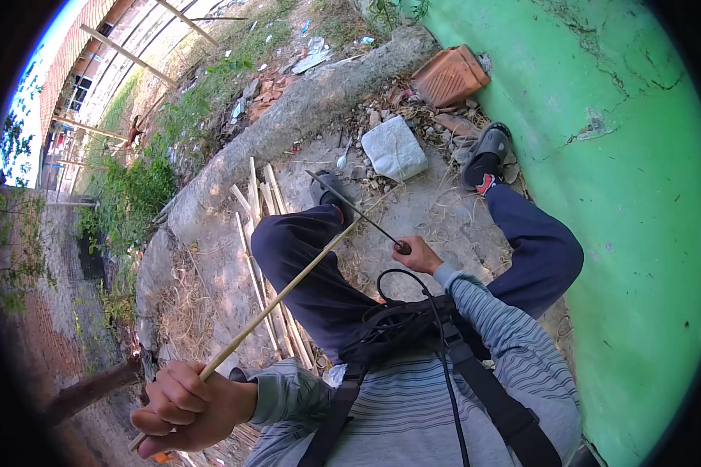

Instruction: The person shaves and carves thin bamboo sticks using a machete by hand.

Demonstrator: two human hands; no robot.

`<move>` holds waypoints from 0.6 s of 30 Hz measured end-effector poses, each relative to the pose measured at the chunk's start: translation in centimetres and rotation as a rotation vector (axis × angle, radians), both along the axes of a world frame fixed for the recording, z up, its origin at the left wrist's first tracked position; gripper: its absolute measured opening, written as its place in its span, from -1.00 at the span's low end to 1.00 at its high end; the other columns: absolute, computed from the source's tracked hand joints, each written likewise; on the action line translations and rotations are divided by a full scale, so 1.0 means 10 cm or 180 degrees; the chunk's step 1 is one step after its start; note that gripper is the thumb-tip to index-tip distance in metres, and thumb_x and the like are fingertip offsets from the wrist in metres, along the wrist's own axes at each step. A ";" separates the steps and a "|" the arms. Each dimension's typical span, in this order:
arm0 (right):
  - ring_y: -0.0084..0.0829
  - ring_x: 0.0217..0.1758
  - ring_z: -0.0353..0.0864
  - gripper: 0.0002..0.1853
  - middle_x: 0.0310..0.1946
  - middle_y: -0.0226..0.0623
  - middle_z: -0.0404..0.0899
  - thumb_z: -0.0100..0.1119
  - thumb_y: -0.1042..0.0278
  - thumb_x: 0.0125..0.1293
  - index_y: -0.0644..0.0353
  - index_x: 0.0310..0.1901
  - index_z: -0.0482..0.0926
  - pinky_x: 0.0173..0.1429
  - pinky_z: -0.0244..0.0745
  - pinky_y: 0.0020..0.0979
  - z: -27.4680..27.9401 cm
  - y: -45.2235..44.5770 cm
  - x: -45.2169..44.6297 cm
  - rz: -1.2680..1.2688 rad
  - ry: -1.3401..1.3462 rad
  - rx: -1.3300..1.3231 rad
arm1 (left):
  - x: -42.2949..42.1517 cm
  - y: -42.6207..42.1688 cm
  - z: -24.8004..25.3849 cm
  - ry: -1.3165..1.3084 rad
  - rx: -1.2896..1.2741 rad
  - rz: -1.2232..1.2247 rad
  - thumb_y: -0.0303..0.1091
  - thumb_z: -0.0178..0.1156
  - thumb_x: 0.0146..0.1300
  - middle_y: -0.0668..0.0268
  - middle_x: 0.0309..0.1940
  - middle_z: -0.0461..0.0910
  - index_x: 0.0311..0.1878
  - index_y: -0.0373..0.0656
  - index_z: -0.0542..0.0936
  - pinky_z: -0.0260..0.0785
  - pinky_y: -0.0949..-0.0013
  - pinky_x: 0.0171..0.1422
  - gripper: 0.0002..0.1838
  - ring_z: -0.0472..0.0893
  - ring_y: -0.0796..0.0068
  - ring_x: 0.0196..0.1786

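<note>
A long, thin bamboo strip (282, 296) runs diagonally over my bent leg, its lower end in my left hand (191, 405), whose fingers are wrapped round it. My right hand (420, 255) is closed on the dark handle of a knife (358, 210). The narrow blade points up and to the left, and it crosses the strip near the strip's far end; whether they touch I cannot tell. Beside my leg, several pale bamboo strips (255, 249) lie on the ground.
A wrapped white block (394, 149) sits on the ground between my feet. Beyond it, an orange hollow brick (451, 76) leans by the green wall (639, 233). A raised concrete edge (288, 117) curves past the strips, with plants (136, 187) behind it.
</note>
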State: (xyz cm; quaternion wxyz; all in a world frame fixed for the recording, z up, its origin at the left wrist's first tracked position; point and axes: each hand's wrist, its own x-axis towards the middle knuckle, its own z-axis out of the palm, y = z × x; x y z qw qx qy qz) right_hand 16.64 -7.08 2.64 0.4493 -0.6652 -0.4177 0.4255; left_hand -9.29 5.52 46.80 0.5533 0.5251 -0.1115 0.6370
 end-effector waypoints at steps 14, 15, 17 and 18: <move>-0.37 -0.44 0.49 -0.70 -0.52 -0.13 0.58 0.31 0.21 0.24 0.36 -0.32 0.60 -0.22 0.45 -0.24 -0.23 0.12 -0.18 -0.0475 0.0041 -0.0134 | -0.16 0.15 -0.03 -0.0021 -0.0234 -0.0171 0.21 -0.05 0.62 0.57 -0.81 -0.04 -0.52 0.07 0.09 -0.26 0.52 -0.72 -0.38 -0.11 0.77 -0.78; -0.36 -0.44 0.50 -0.69 -0.51 -0.12 0.59 0.31 0.20 0.24 0.36 -0.32 0.60 -0.21 0.45 -0.24 -0.29 0.14 -0.17 -0.0495 -0.0103 -0.0267 | -0.18 0.15 -0.04 -0.0028 -0.0234 -0.0165 0.21 -0.05 0.62 0.57 -0.81 -0.04 -0.52 0.07 0.09 -0.26 0.52 -0.72 -0.38 -0.11 0.77 -0.78; -0.33 -0.43 0.50 -0.69 -0.50 -0.10 0.59 0.31 0.20 0.23 0.36 -0.32 0.59 -0.21 0.45 -0.22 -0.40 0.16 -0.15 -0.0655 0.0124 -0.0458 | -0.21 0.18 -0.04 0.0037 -0.0220 -0.0183 0.21 -0.05 0.62 0.57 -0.81 -0.04 -0.52 0.07 0.09 -0.27 0.52 -0.72 -0.38 -0.10 0.77 -0.78; -0.33 -0.43 0.49 -0.70 -0.50 -0.10 0.58 0.31 0.20 0.24 0.35 -0.32 0.59 -0.21 0.45 -0.22 -0.39 0.19 -0.14 -0.0718 0.0073 -0.0484 | -0.22 0.18 -0.04 0.0033 -0.0209 -0.0184 0.21 -0.05 0.62 0.57 -0.81 -0.04 -0.52 0.07 0.09 -0.27 0.52 -0.72 -0.38 -0.10 0.77 -0.78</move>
